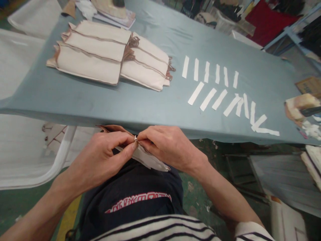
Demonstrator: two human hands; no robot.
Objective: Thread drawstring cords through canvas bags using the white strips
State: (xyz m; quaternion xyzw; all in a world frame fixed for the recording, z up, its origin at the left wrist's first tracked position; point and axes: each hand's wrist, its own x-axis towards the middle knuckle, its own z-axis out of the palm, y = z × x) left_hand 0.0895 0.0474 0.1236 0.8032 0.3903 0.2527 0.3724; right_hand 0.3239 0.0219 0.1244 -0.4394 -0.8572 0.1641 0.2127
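My left hand (100, 159) and my right hand (167, 147) meet in front of my body, just below the table's near edge. Both pinch a small white strip (135, 138) at the top of a cream fabric piece with brown trim (147, 159). The fabric hangs down over my lap. On the blue-grey table (125, 103) lie several white strips (220, 90) in two rows. Two stacks of cream fabric pieces with brown edging (107, 55) lie at the far left of the table.
A white plastic chair (30, 157) stands to my left. At the table's right end lie scraps and a cardboard piece (302, 107). Papers and a pale object (112, 11) sit at the far edge. Red cloth and clutter (268, 20) lie beyond the table.
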